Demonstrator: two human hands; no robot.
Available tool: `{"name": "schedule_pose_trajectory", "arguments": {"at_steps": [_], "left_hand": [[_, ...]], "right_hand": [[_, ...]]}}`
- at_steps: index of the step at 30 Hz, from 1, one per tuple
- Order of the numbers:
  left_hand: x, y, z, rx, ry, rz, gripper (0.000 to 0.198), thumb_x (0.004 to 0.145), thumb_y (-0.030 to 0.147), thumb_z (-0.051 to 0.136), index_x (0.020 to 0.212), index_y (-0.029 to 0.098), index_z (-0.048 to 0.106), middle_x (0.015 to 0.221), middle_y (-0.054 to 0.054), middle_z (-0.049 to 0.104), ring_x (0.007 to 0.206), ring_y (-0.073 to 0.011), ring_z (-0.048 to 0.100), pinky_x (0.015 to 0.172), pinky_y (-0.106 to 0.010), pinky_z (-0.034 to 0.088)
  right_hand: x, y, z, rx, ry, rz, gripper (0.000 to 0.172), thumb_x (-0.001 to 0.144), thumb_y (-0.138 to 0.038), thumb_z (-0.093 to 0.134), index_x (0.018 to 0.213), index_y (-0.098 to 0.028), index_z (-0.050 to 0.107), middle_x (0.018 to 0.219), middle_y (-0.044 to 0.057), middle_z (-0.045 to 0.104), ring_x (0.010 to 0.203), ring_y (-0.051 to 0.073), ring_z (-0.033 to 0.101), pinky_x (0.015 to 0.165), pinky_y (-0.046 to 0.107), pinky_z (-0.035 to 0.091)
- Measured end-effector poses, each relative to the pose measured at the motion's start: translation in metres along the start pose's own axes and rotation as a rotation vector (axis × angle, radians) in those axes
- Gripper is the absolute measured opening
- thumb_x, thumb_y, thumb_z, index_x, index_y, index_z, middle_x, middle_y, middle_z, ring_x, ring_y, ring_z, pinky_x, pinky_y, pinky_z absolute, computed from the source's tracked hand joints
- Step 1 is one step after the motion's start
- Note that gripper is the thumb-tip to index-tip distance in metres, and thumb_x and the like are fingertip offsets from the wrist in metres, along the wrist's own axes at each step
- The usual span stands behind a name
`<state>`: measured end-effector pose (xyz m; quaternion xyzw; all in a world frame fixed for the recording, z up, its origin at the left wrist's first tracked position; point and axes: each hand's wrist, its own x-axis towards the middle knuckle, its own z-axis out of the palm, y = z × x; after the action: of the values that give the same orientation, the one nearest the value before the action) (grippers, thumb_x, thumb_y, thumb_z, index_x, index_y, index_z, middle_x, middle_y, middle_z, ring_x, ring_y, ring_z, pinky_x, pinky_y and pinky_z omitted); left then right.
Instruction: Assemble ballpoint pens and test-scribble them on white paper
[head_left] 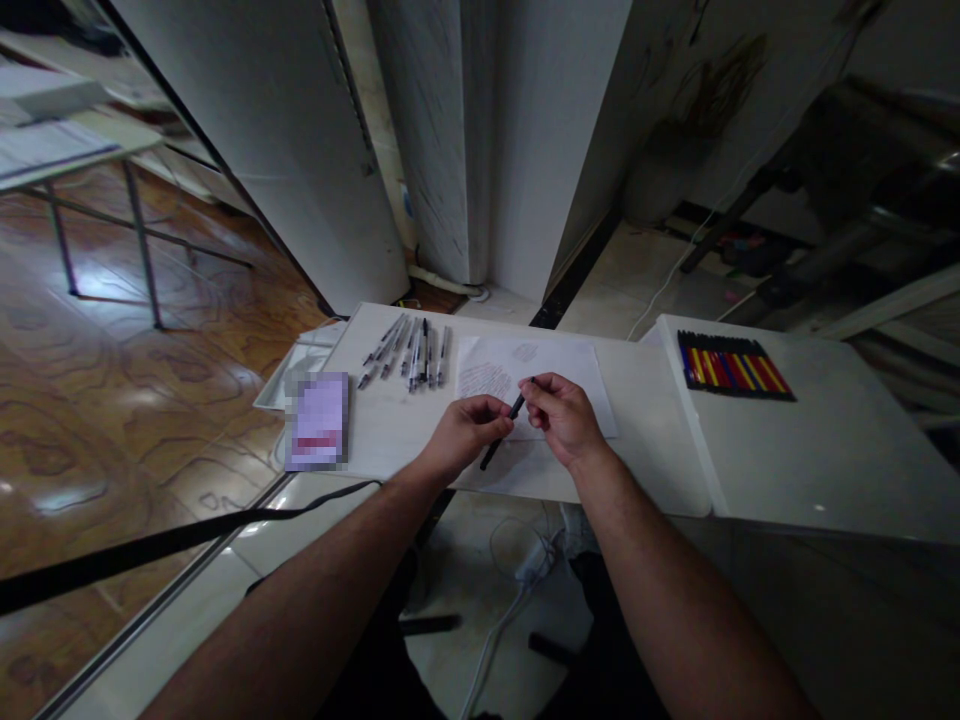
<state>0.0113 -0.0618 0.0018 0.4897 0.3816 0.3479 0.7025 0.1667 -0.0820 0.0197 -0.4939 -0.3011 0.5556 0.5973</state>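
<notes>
Between both hands, a slim black pen (pixel 493 452) is held at a slant above a white sheet of paper (pixel 592 400). My left hand (pixel 469 430) pinches its middle between thumb and fingers. At the upper end, my right hand (pixel 561 410) is closed with the fingertips on the pen. Whether a cap is on that end is hidden by the fingers. Dark scribbled lines cover the left part of the sheet, with a smaller patch near its top. Left of the paper lie several clear-barrelled pens (pixel 415 355) in a loose group.
A blurred purple item (pixel 319 420) lies at the left end of the white table (pixel 652 440). Coloured pens in a black-edged pack (pixel 735 368) rest on the right section. Below the table are a white power strip (pixel 534 562) and cable. A black strap (pixel 187 535) crosses at left.
</notes>
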Motion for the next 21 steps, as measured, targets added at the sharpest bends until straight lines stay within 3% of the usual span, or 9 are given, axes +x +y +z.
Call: {"name": "schedule_pose_trajectory", "arguments": {"at_steps": [5, 9, 12, 16, 21], "left_hand": [[0.000, 0.004, 0.002, 0.052, 0.014, 0.014, 0.023, 0.064, 0.029, 0.078, 0.076, 0.014, 0.067, 0.063, 0.003, 0.058, 0.055, -0.0074, 0.046, 0.054, -0.022, 0.035], [0.006, 0.010, -0.006, 0.010, 0.153, 0.076, 0.020, 0.066, 0.029, 0.076, 0.075, 0.014, 0.066, 0.063, 0.002, 0.059, 0.053, -0.0072, 0.047, 0.052, -0.022, 0.036], [0.011, 0.011, -0.017, -0.029, 0.257, 0.146, 0.021, 0.067, 0.028, 0.074, 0.081, 0.014, 0.067, 0.070, 0.000, 0.064, 0.055, -0.0079, 0.050, 0.052, -0.021, 0.038], [0.014, 0.010, -0.025, -0.083, 0.294, 0.177, 0.021, 0.068, 0.028, 0.073, 0.083, 0.015, 0.068, 0.073, -0.002, 0.066, 0.060, -0.0095, 0.055, 0.053, -0.021, 0.039], [0.011, 0.014, -0.023, -0.151, 0.303, 0.147, 0.020, 0.066, 0.028, 0.074, 0.078, 0.014, 0.066, 0.072, -0.002, 0.065, 0.057, -0.0083, 0.052, 0.052, -0.022, 0.037]], "right_hand": [[0.000, 0.002, 0.001, -0.110, -0.009, -0.016, 0.030, 0.062, -0.039, 0.079, 0.080, -0.017, 0.069, 0.059, -0.004, 0.057, 0.047, 0.007, 0.041, 0.042, 0.022, 0.031], [-0.001, 0.007, -0.001, -0.392, -0.053, -0.138, 0.035, 0.065, -0.037, 0.079, 0.091, -0.016, 0.071, 0.075, 0.002, 0.068, 0.060, 0.011, 0.055, 0.056, 0.025, 0.044], [-0.003, 0.013, -0.003, -0.632, -0.139, -0.141, 0.027, 0.065, -0.033, 0.078, 0.085, -0.015, 0.072, 0.079, 0.005, 0.071, 0.069, 0.015, 0.061, 0.064, 0.028, 0.047], [-0.005, 0.022, -0.005, -0.798, -0.297, -0.063, 0.018, 0.068, -0.025, 0.074, 0.083, -0.017, 0.073, 0.074, 0.002, 0.072, 0.068, 0.016, 0.063, 0.064, 0.027, 0.046], [-0.010, 0.022, -0.002, -1.011, -0.317, -0.202, 0.004, 0.073, -0.022, 0.070, 0.073, -0.020, 0.073, 0.066, -0.001, 0.069, 0.060, 0.013, 0.059, 0.057, 0.025, 0.040]]}}
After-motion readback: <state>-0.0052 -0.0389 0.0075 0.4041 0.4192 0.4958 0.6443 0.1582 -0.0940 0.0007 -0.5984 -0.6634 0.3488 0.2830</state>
